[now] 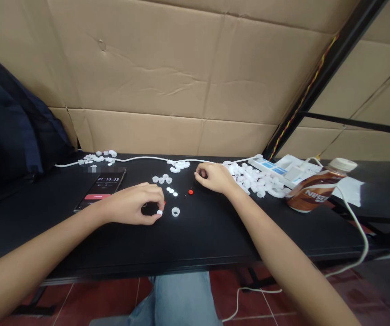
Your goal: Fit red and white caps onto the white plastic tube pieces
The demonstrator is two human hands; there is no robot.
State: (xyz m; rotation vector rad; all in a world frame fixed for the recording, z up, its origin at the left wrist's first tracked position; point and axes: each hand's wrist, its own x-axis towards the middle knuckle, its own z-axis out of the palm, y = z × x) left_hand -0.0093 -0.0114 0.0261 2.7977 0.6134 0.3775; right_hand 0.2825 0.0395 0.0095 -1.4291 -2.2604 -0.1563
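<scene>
My left hand (140, 203) pinches a small white disc (160, 212) between thumb and index finger, low over the black table (195, 240). A bit of red shows behind its fingertips. Just right of it lies a translucent white ring (175, 212). Beyond are three small white discs (171, 191) and several translucent caps (161, 179). A red piece (190, 192) rests between my two hands. My right hand (213, 177) has its thumb and fingers curled together beside the pile of white plastic parts (257, 181); whatever they hold, if anything, is hidden.
A phone (104, 185) showing a timer lies behind my left wrist. At right stand a brown bottle (317, 188) and a white power strip (276, 170) with a cable. More white parts (99, 157) lie at the back left by a dark backpack (14, 117). Cardboard (167, 68) lines the back.
</scene>
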